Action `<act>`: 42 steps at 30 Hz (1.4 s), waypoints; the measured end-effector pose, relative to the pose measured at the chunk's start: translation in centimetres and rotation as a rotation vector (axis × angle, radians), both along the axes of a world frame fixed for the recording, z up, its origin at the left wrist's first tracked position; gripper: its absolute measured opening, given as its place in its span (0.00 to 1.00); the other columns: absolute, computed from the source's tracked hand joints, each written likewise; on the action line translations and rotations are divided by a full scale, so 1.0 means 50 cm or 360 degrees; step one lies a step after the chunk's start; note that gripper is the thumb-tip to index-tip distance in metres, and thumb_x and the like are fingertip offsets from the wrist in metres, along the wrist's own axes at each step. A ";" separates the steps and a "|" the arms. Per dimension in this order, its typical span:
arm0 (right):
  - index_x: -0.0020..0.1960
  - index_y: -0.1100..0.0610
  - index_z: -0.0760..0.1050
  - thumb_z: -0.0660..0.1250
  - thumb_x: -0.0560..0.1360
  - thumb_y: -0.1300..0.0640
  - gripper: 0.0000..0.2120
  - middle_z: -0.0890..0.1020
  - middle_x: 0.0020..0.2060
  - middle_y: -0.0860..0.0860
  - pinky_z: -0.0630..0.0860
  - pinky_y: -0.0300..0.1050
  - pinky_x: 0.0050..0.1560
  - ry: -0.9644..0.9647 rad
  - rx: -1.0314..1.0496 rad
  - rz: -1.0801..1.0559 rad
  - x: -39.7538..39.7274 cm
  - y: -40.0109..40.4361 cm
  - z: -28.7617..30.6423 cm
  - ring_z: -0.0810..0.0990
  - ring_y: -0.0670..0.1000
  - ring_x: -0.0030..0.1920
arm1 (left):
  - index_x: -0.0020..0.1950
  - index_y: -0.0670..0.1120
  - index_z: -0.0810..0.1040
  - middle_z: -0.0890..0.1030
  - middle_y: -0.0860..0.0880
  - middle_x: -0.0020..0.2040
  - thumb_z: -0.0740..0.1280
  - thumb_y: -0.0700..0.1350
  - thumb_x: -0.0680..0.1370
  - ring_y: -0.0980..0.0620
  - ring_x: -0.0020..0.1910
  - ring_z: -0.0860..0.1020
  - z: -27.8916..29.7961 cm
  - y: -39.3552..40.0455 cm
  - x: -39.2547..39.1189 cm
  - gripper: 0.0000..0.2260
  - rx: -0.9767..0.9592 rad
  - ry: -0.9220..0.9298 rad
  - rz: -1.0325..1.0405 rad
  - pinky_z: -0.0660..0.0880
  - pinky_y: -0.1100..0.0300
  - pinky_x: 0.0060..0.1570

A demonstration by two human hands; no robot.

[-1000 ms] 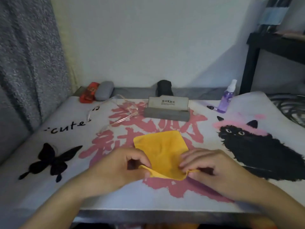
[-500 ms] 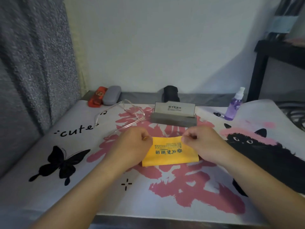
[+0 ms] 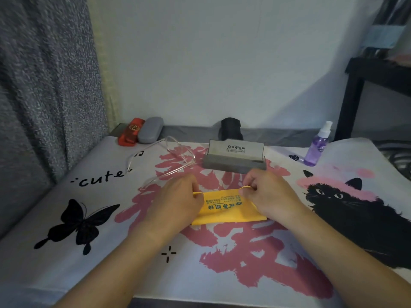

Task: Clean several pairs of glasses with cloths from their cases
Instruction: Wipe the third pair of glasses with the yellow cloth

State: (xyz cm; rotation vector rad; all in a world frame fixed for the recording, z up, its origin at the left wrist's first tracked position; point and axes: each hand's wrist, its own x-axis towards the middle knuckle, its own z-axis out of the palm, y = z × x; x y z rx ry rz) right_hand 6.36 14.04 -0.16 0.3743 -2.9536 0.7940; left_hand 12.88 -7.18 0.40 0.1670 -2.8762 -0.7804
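**Both hands pinching the folded cloth**

Your left hand (image 3: 178, 197) and right hand (image 3: 270, 192) are each pinching a far corner of the yellow cloth (image 3: 226, 208) — folded, lying on the printed table cover (image 3: 93, 218). Clear glasses (image 3: 169, 158) are lying beyond your left hand, beside the open grey case (image 3: 234, 157). A spray bottle (image 3: 318, 145) is standing far right — two closed cases (image 3: 141, 132) are resting by the wall.

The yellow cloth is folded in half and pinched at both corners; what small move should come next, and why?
Probably fold the yellow cloth once more: the left hand and right hand pinch its far corners, and it looks too deep for the open grey case behind it.
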 end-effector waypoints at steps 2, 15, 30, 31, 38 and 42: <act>0.51 0.47 0.75 0.72 0.76 0.49 0.08 0.75 0.45 0.42 0.71 0.45 0.45 0.0077 -0.0121 -0.0017 0.003 0.003 0.000 0.78 0.48 0.46 | 0.52 0.53 0.73 0.72 0.56 0.51 0.67 0.49 0.80 0.61 0.44 0.74 0.005 0.000 0.011 0.04 0.0054 0.0156 -0.0088 0.71 0.62 0.38; 0.61 0.44 0.76 0.69 0.75 0.38 0.18 0.72 0.58 0.33 0.72 0.36 0.61 0.0320 0.0082 0.0956 0.073 0.062 -0.015 0.73 0.38 0.59 | 0.65 0.54 0.77 0.80 0.56 0.53 0.68 0.51 0.80 0.54 0.51 0.76 -0.020 -0.005 0.060 0.14 -0.0571 0.0533 -0.1040 0.75 0.59 0.55; 0.52 0.50 0.78 0.56 0.83 0.47 0.13 0.81 0.48 0.42 0.80 0.45 0.41 0.0610 0.0341 0.1001 0.074 0.104 -0.005 0.81 0.46 0.41 | 0.52 0.52 0.80 0.80 0.53 0.45 0.65 0.53 0.79 0.51 0.43 0.78 -0.021 0.031 0.073 0.08 -0.0784 0.0605 -0.0818 0.76 0.56 0.41; 0.52 0.49 0.77 0.57 0.83 0.47 0.12 0.81 0.45 0.42 0.79 0.45 0.38 0.0620 0.0373 0.1006 0.071 0.104 -0.002 0.80 0.45 0.39 | 0.49 0.51 0.80 0.80 0.52 0.43 0.68 0.48 0.76 0.50 0.41 0.78 -0.022 0.033 0.071 0.03 -0.0840 0.0619 -0.0816 0.75 0.56 0.40; 0.52 0.45 0.75 0.63 0.80 0.52 0.04 0.76 0.36 0.38 0.68 0.36 0.27 0.0544 0.0364 0.0909 0.072 0.083 0.014 0.74 0.42 0.31 | 0.52 0.54 0.84 0.80 0.58 0.47 0.63 0.50 0.82 0.56 0.44 0.78 0.001 -0.007 0.075 0.09 -0.0374 0.0285 -0.0674 0.78 0.57 0.44; 0.49 0.44 0.79 0.65 0.81 0.59 0.10 0.82 0.40 0.45 0.72 0.40 0.37 -0.0113 -0.0241 0.0644 0.025 0.062 0.017 0.77 0.44 0.35 | 0.46 0.54 0.81 0.80 0.54 0.39 0.63 0.49 0.83 0.58 0.34 0.77 0.027 0.005 0.028 0.09 0.0043 -0.0207 -0.0427 0.75 0.59 0.34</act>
